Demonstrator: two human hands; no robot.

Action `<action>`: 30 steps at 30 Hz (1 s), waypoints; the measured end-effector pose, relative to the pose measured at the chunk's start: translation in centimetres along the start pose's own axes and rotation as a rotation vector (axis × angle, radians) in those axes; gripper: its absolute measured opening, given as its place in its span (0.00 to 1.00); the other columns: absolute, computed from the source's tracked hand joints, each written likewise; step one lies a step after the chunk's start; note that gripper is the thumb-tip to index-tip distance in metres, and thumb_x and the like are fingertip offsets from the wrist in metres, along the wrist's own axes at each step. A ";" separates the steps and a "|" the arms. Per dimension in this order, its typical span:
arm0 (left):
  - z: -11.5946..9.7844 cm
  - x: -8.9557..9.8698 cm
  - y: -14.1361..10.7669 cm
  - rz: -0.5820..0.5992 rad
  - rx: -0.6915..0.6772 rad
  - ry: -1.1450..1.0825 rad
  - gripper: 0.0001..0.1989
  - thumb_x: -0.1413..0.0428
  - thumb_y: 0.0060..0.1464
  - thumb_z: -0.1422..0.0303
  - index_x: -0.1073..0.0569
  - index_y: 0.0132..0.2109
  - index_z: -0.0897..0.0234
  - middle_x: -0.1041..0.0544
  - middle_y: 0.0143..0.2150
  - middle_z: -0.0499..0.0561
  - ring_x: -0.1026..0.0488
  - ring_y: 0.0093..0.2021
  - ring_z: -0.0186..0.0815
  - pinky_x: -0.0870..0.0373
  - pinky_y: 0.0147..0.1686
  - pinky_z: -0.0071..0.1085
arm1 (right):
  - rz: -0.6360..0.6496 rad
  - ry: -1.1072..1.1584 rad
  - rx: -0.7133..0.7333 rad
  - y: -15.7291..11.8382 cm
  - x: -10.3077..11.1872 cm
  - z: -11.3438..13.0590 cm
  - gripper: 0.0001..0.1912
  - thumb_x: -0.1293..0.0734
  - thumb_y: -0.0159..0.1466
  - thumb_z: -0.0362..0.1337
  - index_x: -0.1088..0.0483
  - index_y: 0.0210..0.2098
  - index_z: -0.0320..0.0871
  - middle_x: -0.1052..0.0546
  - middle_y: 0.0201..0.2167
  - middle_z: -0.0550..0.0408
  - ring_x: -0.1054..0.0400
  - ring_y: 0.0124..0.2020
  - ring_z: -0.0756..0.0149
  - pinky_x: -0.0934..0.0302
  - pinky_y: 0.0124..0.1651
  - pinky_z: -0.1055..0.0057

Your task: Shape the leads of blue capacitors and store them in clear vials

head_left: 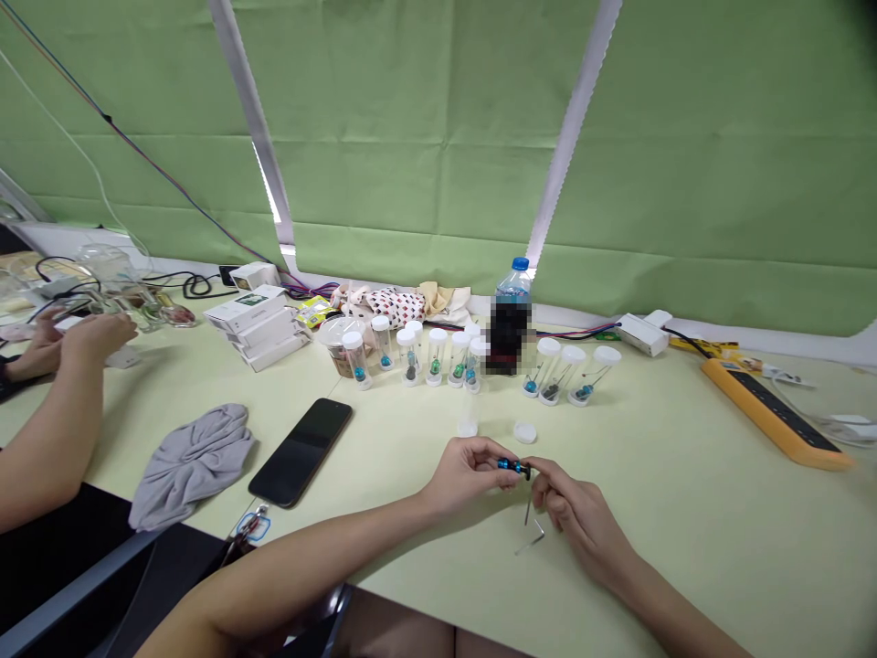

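Observation:
Between the fingertips of my left hand (470,475) is a small blue-and-black metal part (512,467), lying roughly level. My right hand (582,516) is closed, with its fingertips at the black knob-like end of that part. A thin dark rod (527,508) points down just below this end; I cannot tell whether it is held. On the table under my hands lies a small L-shaped hex key (535,539). Just beyond them stand an uncapped clear tube (468,416) and a loose white cap (525,431).
Several white-capped tubes (434,358) with small coloured parts stand behind, beside a bottle (515,283). A phone (301,452), grey cloth (195,461) and white boxes (264,324) are left, an orange power strip (774,416) right. Another person's hands (96,338) work at far left.

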State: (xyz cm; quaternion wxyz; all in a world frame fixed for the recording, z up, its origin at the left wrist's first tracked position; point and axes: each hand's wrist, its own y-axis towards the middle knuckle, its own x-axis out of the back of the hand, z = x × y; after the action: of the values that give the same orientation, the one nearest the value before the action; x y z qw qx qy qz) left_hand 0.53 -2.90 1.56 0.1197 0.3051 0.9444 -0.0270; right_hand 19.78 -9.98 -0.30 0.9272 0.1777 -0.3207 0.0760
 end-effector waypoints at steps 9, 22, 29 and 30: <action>0.1 0.1 0.0 0.002 -0.002 0.004 0.16 0.33 0.40 0.65 0.23 0.36 0.70 0.23 0.27 0.52 0.27 0.26 0.31 0.30 0.32 0.28 | 0.002 0.005 0.005 0.0 0.0 0.0 0.26 0.55 0.68 0.55 0.44 0.56 0.49 0.32 0.27 0.58 0.39 0.22 0.69 0.43 0.27 0.74; 0.0 0.0 0.0 0.003 0.002 -0.014 0.16 0.33 0.39 0.65 0.23 0.36 0.70 0.22 0.27 0.52 0.27 0.26 0.32 0.30 0.32 0.29 | -0.028 -0.003 0.024 0.0 0.1 0.4 0.26 0.55 0.68 0.54 0.46 0.58 0.48 0.32 0.27 0.58 0.39 0.22 0.69 0.42 0.27 0.74; -0.1 -0.1 -0.1 -0.004 -0.006 -0.005 0.15 0.33 0.39 0.66 0.22 0.36 0.70 0.22 0.27 0.52 0.27 0.26 0.31 0.30 0.32 0.28 | -0.033 -0.021 0.023 0.1 0.0 0.3 0.27 0.55 0.68 0.54 0.45 0.58 0.47 0.32 0.26 0.58 0.38 0.22 0.69 0.41 0.26 0.74; -0.1 -0.1 -0.1 -0.002 -0.006 -0.007 0.15 0.33 0.39 0.66 0.22 0.36 0.70 0.22 0.27 0.52 0.27 0.26 0.31 0.30 0.32 0.28 | -0.031 -0.026 0.022 0.1 0.0 0.3 0.27 0.55 0.68 0.54 0.45 0.58 0.47 0.32 0.27 0.58 0.38 0.22 0.70 0.41 0.26 0.75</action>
State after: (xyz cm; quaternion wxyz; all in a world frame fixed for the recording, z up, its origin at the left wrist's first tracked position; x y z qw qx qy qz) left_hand 0.52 -2.97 1.69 0.1240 0.3036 0.9443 -0.0252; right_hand 19.59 -10.04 -0.03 0.9221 0.1938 -0.3290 0.0626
